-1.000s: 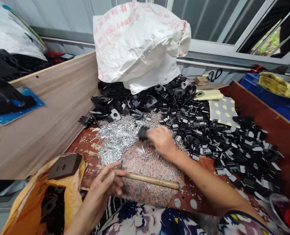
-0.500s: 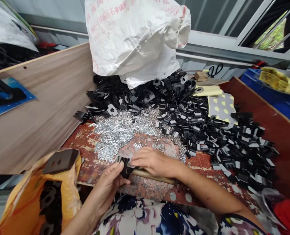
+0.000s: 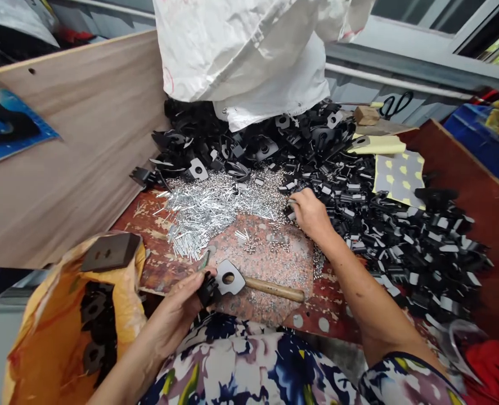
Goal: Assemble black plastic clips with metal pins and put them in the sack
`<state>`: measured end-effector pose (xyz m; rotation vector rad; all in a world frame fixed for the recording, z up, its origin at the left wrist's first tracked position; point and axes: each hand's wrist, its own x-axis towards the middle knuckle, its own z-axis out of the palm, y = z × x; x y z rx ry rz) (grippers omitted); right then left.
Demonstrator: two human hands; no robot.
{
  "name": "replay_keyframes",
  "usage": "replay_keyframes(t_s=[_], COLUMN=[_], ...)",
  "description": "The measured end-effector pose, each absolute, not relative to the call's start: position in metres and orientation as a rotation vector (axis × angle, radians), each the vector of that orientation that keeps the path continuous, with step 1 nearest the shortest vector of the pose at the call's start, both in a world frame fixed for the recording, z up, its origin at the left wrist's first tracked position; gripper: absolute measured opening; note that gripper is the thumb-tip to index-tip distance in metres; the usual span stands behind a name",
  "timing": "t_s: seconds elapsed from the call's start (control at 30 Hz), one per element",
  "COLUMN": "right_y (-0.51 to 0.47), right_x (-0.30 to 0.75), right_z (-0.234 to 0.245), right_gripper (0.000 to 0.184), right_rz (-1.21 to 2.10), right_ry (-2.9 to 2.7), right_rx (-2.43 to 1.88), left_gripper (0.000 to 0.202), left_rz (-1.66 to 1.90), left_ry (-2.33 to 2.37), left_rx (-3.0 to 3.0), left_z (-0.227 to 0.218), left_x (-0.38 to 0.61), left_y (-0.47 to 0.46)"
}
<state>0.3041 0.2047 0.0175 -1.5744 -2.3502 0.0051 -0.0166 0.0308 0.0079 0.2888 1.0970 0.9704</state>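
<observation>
"State the item held, taking the left hand as clock centre."
"Left hand [image 3: 177,304]: thumb and fingers closed on a black plastic clip with a flat grey plate pierced by a round hole [image 3: 221,281]. Clip projects from the fingertips towards 2 o'clock."
"Materials adjacent?"
"Smooth, round wooden handle [image 3: 277,289] at 3 o'clock, partly behind the plate, over a speckled reddish slab [image 3: 266,253]. Loose shiny metal pins [image 3: 201,216] at 12."
"Markings?"
"Creased white sack [image 3: 241,56], 12 to 1 o'clock: curved red print, illegible."
"Right hand?"
"Right hand [image 3: 312,216] at 2 o'clock, well apart from the clip, fingers bent at the edge of a heap of small black parts with grey faces [image 3: 384,236]. Extent of closure and any hold: cannot tell."
</observation>
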Motion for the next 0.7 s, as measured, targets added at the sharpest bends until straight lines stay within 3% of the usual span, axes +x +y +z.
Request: replay_keyframes(t_s=[0.23, 0.47, 0.7], right_y=[0.092, 0.041, 0.057], right_x=[0.319, 0.323, 0.274], right_z=[0.001, -0.018, 0.010], right_gripper=[0.030, 0.023, 0.028], right_rz=[0.465, 0.092, 0.433], right_ry=[-1.939, -2.319, -1.889], right_rx=[-1.504, -1.654, -1.281], left_gripper=[0.042, 0.032, 0.028], left_rz=[0.929, 0.837, 0.763], left_ry=[1.153, 1.098, 0.974], left_rx=[0.316, 0.504, 0.702], left_z=[0.010, 0.009, 0.011], left_x=[-0.026, -0.016, 0.026], left_y=[0.025, 0.034, 0.043])
